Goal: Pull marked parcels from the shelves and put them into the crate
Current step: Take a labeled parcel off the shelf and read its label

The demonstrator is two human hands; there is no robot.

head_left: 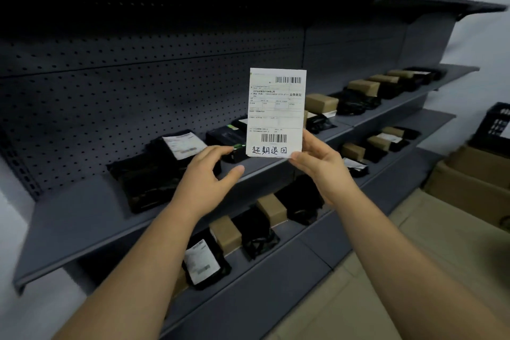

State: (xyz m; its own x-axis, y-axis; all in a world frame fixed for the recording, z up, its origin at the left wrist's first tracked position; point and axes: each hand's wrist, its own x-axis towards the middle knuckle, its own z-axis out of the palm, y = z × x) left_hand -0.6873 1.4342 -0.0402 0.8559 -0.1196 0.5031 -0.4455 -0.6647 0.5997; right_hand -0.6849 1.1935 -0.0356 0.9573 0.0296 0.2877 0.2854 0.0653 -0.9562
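Observation:
My right hand pinches the lower right corner of a white shipping label and holds it upright in front of the shelves; it carries two barcodes and handwritten characters along the bottom. My left hand hovers just left of the label with relaxed fingers, holding nothing, its fingertips near a small black parcel. Black bagged parcels, such as the one with a white label, and brown box parcels lie along the middle shelf. A black crate stands at the far right.
The lower shelf holds more black bags and brown boxes. Open cardboard cartons sit on the tan floor at the right, below the crate. A dark pegboard backs the shelves, and an upper shelf runs overhead.

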